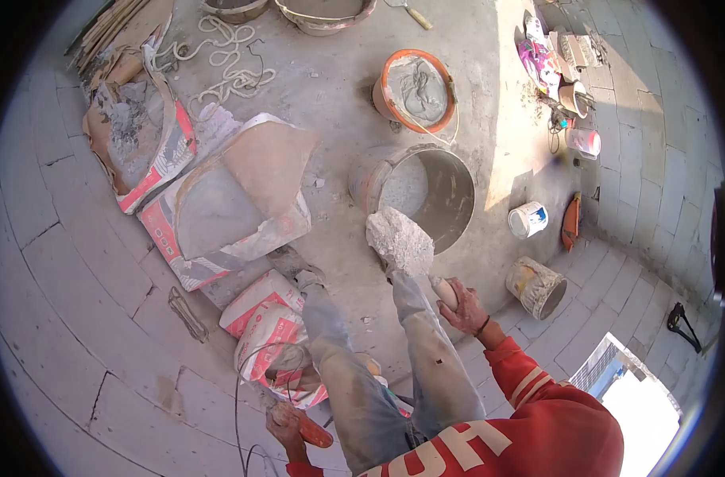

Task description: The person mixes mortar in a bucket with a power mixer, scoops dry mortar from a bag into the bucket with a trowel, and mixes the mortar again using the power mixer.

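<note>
Right hand [462, 308] wrapped round the pale, rounded handle [443, 293] of a trowel heaped with light-grey powder [400, 241], at the near rim of a large grey round bucket [456, 199]; left hand [283, 424] curled round an orange-red object [315, 431] (its kind is unclear) near a red-and-white bag [271, 338].

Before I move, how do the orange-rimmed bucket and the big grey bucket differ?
The orange-rimmed bucket is narrower; the big grey bucket is wider. The orange-rimmed bucket holds swirled grey mix near its rim; in the big grey bucket, pale grey contents lie low, leaving much inner wall exposed. Both stand open on the floor.
</note>
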{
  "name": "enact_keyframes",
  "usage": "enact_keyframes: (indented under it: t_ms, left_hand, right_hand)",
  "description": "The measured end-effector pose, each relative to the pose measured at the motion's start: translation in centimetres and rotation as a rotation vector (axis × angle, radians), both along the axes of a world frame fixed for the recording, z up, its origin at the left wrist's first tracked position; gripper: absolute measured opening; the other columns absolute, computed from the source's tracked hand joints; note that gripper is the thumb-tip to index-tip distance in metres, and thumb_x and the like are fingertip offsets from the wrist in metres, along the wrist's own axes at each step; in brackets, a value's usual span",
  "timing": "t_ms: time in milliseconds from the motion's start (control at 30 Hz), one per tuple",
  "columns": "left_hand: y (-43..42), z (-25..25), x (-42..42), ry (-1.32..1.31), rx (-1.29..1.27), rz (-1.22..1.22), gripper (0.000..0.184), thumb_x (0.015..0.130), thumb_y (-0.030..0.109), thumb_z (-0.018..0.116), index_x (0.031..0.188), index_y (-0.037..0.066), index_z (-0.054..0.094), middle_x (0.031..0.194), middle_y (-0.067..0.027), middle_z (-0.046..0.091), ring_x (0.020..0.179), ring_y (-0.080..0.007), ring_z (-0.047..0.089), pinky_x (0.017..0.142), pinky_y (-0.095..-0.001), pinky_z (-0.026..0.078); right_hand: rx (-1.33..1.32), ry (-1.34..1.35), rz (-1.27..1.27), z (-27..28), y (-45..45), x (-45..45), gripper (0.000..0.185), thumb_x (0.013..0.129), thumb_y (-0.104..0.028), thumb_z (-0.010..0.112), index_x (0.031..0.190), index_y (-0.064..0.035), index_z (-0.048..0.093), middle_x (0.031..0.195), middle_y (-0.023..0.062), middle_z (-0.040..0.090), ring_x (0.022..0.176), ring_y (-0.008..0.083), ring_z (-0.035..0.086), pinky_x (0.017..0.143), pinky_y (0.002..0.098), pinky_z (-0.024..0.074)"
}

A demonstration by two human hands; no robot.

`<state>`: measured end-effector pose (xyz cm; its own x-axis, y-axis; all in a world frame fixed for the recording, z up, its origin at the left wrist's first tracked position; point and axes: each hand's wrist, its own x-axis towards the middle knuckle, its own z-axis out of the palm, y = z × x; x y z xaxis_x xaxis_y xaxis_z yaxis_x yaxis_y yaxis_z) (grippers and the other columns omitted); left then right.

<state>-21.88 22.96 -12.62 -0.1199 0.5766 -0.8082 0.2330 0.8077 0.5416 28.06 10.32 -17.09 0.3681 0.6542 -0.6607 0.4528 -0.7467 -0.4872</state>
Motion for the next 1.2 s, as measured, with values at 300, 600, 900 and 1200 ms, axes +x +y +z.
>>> enact_keyframes:
  t_ms: [300, 600, 900, 1200]
  left_hand:
    - [-2.2, -2.8, 1.3, 0.064, -0.002, -0.131, 0.047, 0.071, -0.001, 0.063, 0.117, -0.002, 0.059, 0.100, -0.0087, 0.061, 0.083, -0.0197, 0.065, 0.076, -0.0352, 0.059]
    - [-1.0, -0.8, 1.5, -0.073, -0.085, -0.045, 0.046, 0.071, 0.002, 0.068, 0.116, -0.001, 0.060, 0.100, -0.0052, 0.062, 0.085, -0.0165, 0.065, 0.082, -0.0308, 0.056]
    - [-0.2, -1.9, -2.0, 0.031, -0.060, 0.012, 0.043, 0.070, 0.005, 0.074, 0.110, -0.001, 0.063, 0.097, -0.0032, 0.064, 0.085, -0.0138, 0.064, 0.079, -0.0304, 0.055]
    - [2.7, -3.1, -4.5, 0.013, -0.094, 0.105, 0.046, 0.069, 0.013, 0.081, 0.108, 0.000, 0.061, 0.092, -0.0040, 0.065, 0.081, -0.0139, 0.065, 0.076, -0.0308, 0.056]
  right_hand:
    - [-0.493, -0.523, 0.124, -16.3, 2.4, 7.1, 0.051, 0.092, -0.015, 0.060, 0.139, -0.0036, 0.044, 0.116, 0.0201, 0.066, 0.092, 0.0412, 0.072, 0.077, 0.0521, 0.0581]
    - [-0.267, -0.505, -0.129, -4.8, -2.2, 5.7, 0.051, 0.090, -0.022, 0.070, 0.134, -0.0098, 0.047, 0.099, 0.0211, 0.072, 0.091, 0.0441, 0.070, 0.077, 0.0544, 0.0552]
    - [-0.176, -0.245, 0.075, -7.6, 16.3, -15.1, 0.046, 0.093, -0.024, 0.064, 0.132, -0.0050, 0.048, 0.105, 0.0242, 0.071, 0.090, 0.0450, 0.069, 0.079, 0.0545, 0.0534]
    - [-0.018, -0.480, 0.428, -38.7, 37.3, -20.6, 0.032, 0.098, -0.021, 0.052, 0.127, -0.0083, 0.051, 0.106, 0.0179, 0.072, 0.089, 0.0415, 0.073, 0.074, 0.0516, 0.0586]
